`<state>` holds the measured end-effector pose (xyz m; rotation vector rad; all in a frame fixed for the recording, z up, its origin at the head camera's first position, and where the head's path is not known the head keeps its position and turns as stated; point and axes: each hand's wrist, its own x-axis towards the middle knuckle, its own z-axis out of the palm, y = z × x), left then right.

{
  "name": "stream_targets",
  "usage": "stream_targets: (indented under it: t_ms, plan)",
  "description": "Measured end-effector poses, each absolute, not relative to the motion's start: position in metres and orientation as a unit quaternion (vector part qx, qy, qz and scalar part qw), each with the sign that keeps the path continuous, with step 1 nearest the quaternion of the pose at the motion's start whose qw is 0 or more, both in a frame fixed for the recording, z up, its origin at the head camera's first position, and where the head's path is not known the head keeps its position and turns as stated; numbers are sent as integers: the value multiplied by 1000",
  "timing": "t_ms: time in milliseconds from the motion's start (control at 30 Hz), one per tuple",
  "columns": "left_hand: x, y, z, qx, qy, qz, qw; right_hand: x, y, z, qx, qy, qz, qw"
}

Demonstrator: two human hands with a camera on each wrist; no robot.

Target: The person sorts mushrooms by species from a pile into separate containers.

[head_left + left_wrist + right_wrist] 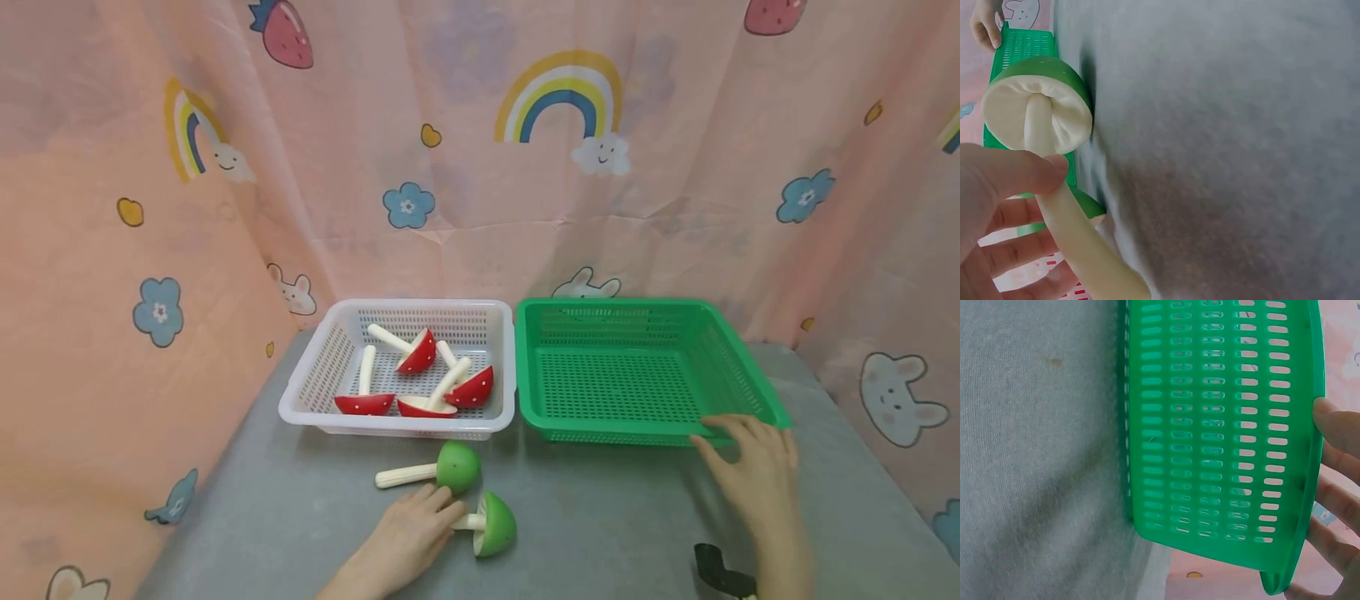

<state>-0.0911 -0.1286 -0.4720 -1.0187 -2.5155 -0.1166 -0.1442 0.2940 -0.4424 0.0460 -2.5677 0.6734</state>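
Note:
My left hand (412, 529) holds a toy mushroom with a green cap (495, 525) by its cream stem (1088, 244), thumb across the front of the stem and fingers behind it. Just beyond this hand, a second green-capped mushroom (457, 467) lies on the table, its stem pointing left. At the near right corner of the green basket (600, 429), my right hand (757, 467) grips the rim, with the thumb on the near side and the fingers over the edge. No mushrooms lie in that basket.
Left of the green basket stands a white basket (397, 422) holding several red-capped mushrooms (417, 353). Both baskets sit at the back of the grey table (592, 525), before a pink patterned curtain (480, 183). A black curved item (720, 571) shows beside the right wrist.

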Motion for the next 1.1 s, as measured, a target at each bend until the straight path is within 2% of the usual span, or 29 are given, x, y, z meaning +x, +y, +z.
stream_targets:
  t_ms: [133, 300, 533, 767, 1100]
  plan:
    - [-91, -125, -467, -364, -906, -57, 209, -144, 295, -441, 21, -939, 239, 246]
    - [-95, -118, -456, -365, -910, -90, 172, -143, 296, -441, 20, -941, 234, 245]
    - [-106, -99, -430, -386, -897, -111, 184, -142, 293, -440, 11, -943, 232, 238]
    - [-122, -71, -402, -390, -906, -124, 109, -142, 294, -441, 6, -942, 231, 242]
    - [-150, -29, -371, -424, -895, -123, 71, -141, 293, -437, 12, -944, 233, 235]
